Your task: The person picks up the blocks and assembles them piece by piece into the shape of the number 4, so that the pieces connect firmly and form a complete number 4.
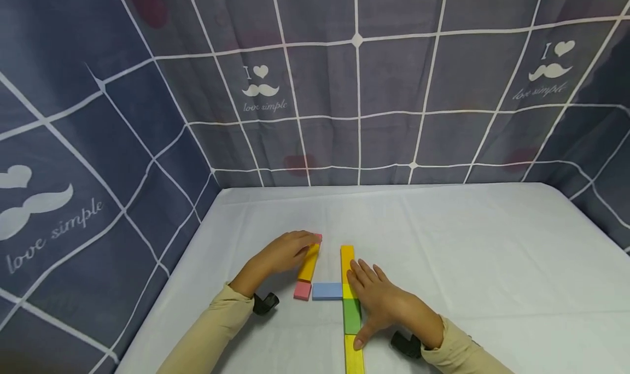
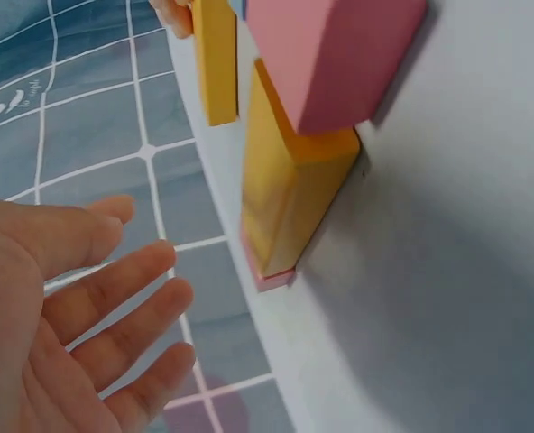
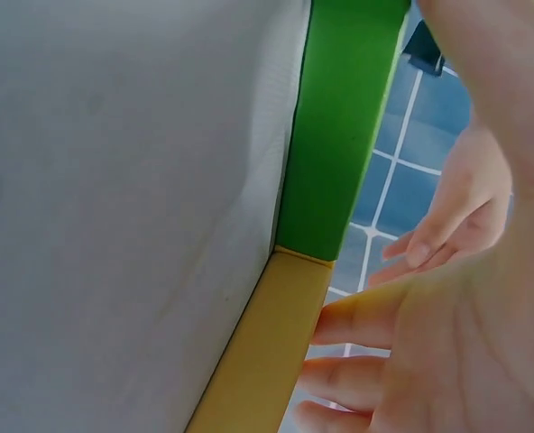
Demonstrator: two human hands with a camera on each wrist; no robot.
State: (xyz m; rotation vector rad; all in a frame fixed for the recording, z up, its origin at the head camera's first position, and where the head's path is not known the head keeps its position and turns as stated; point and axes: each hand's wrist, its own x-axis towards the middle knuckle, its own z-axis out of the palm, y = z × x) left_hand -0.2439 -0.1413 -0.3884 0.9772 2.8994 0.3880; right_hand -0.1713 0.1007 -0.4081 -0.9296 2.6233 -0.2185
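Wooden blocks lie on the table in an H-like outline. The left column has a pink block [image 1: 302, 291], an orange block [image 1: 308, 264] and another pink block [image 1: 319, 237], partly behind my left hand [image 1: 285, 252]. That hand hovers beside the orange block, fingers loosely extended and apart from it in the left wrist view. A blue block [image 1: 327, 291] reaches across to the right column: orange [image 1: 346, 259], small yellow [image 1: 348, 291], green [image 1: 351, 316] and long yellow [image 1: 354, 357] blocks. My right hand [image 1: 386, 303] rests spread along this column, fingertips and thumb against its right side.
A white cloth [image 1: 467, 243] covers the table. Grey-blue checked curtains [image 1: 325, 89] hang behind it and at both sides. Each wrist wears a black camera, such as the one [image 1: 266, 304] on the left.
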